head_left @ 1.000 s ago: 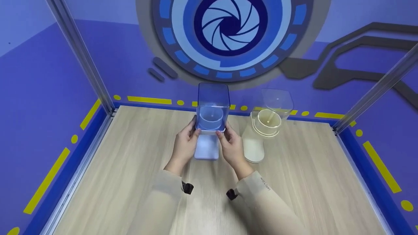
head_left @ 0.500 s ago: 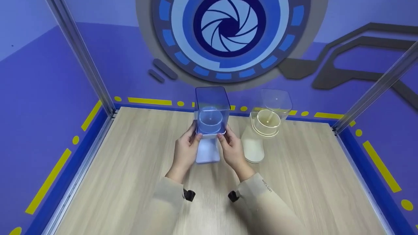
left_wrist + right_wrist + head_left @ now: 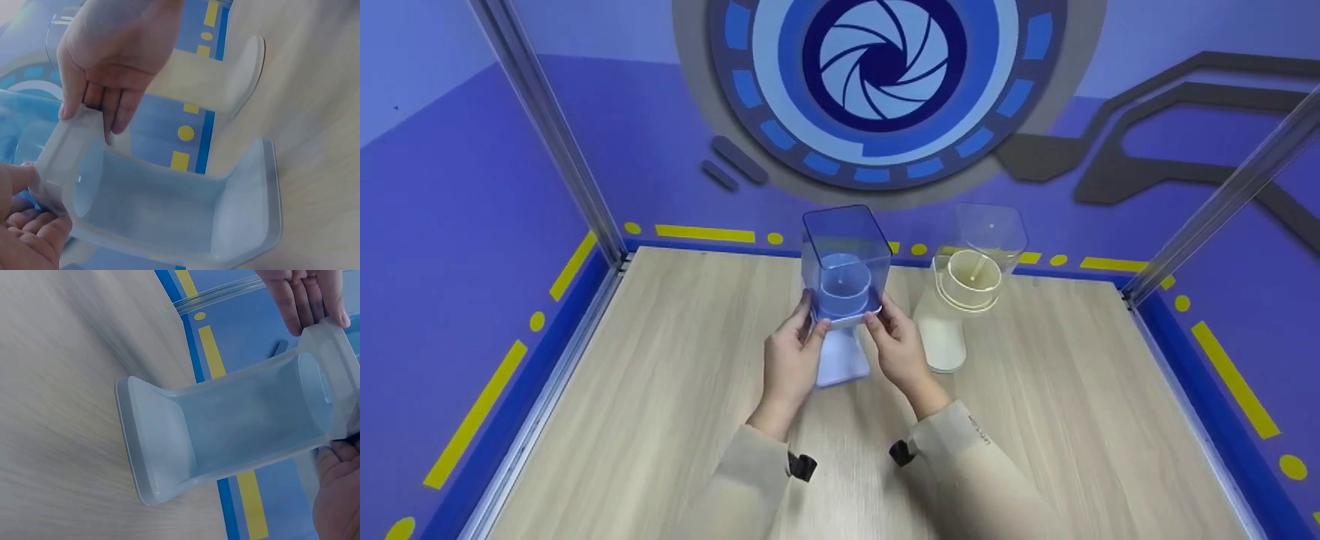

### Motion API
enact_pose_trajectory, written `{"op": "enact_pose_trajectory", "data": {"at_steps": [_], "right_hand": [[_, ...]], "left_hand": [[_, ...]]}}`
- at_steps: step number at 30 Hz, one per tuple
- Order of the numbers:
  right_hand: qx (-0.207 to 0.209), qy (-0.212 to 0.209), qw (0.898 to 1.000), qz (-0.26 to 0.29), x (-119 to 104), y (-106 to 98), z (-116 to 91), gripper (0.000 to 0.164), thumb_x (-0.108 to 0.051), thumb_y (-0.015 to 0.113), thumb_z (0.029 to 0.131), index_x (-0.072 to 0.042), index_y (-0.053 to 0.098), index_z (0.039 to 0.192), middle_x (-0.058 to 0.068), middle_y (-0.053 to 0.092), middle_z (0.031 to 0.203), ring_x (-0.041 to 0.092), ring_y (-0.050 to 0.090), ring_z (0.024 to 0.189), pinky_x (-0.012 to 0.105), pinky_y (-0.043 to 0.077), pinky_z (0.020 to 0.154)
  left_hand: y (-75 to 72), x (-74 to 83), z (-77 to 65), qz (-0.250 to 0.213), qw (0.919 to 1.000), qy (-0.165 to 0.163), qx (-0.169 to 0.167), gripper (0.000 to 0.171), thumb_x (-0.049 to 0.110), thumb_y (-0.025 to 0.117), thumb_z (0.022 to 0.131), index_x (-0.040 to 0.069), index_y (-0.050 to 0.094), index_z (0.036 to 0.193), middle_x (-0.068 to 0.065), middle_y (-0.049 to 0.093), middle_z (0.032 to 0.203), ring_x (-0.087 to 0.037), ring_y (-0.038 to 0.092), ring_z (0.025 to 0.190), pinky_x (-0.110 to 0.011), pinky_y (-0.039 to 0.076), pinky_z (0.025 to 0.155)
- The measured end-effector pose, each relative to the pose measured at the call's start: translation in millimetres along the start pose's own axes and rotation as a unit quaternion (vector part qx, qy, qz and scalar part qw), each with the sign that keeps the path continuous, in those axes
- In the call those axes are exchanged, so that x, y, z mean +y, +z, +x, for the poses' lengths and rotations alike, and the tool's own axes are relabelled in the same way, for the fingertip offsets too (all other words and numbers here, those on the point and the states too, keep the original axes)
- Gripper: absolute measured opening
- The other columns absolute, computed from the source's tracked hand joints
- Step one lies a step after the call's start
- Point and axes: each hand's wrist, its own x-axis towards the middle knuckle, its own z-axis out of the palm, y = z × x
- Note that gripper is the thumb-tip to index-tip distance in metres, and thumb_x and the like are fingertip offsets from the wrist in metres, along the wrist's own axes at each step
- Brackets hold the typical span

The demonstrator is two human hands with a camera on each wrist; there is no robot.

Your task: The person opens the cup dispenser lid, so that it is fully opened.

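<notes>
A pale blue stand [image 3: 841, 355] carries a see-through blue square container [image 3: 846, 234] with a round ring inside. My left hand [image 3: 793, 356] grips the left side of its upper block, thumb at the front. On the opposite side my right hand [image 3: 903, 346] grips the same block in the same way. Both wrist views show the stand's curved back and its flat foot [image 3: 247, 202]; whether the foot touches the table cannot be told. To the right of my right hand stands a similar cream stand [image 3: 943, 341] with a clear container [image 3: 994, 225] and a round cream ring [image 3: 973, 277].
The wood-grain table [image 3: 675, 420] is bordered by blue printed walls [image 3: 675, 135] at the back and sides. A metal post [image 3: 540, 127] rises at the left rear corner, another post [image 3: 1222, 199] at the right.
Both hands have drawn the blue stand slightly toward me and turned it a little, so its container now sits at an angle. The cream stand has stayed in place.
</notes>
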Motion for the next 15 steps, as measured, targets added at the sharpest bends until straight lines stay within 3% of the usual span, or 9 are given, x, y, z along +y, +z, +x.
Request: {"op": "enact_pose_trajectory", "data": {"at_steps": [11, 12, 15], "right_hand": [[-0.018, 0.009, 1.0, 0.018, -3.6, -7.0, -5.9, 0.058, 0.001, 0.057, 0.114, 0.018, 0.038, 0.166, 0.038, 0.051, 0.167, 0.051, 0.051, 0.158, 0.02, 0.05, 0.122], [-0.019, 0.009, 1.0, 0.021, -3.7, -7.7, -6.4, 0.057, 0.001, 0.056, 0.114, 0.018, 0.039, 0.166, 0.038, 0.052, 0.166, 0.049, 0.053, 0.157, 0.019, 0.051, 0.122], [-0.025, 0.004, 0.999, 0.029, -3.6, -10.1, -7.7, 0.056, 0.002, 0.055, 0.114, 0.018, 0.04, 0.165, 0.039, 0.053, 0.164, 0.026, 0.062, 0.151, 0.018, 0.051, 0.12]], "left_hand": [[6.5, 10.1, -21.2, 0.02, 0.9989, 0.007, 0.041, 0.059, 0.015, 0.079, 0.106, -0.006, 0.059, 0.157, -0.023, 0.056, 0.165, -0.039, 0.066, 0.146, -0.042, 0.058, 0.115], [7.0, 11.0, -23.4, 0.018, 0.9988, 0.009, 0.045, 0.059, 0.015, 0.08, 0.106, -0.006, 0.059, 0.157, -0.024, 0.057, 0.164, -0.039, 0.066, 0.145, -0.042, 0.059, 0.114], [9.1, 14.1, -29.7, 0.009, 0.9983, 0.011, 0.056, 0.059, 0.013, 0.083, 0.104, -0.007, 0.061, 0.154, -0.025, 0.058, 0.162, -0.041, 0.068, 0.143, -0.041, 0.061, 0.111]]}}
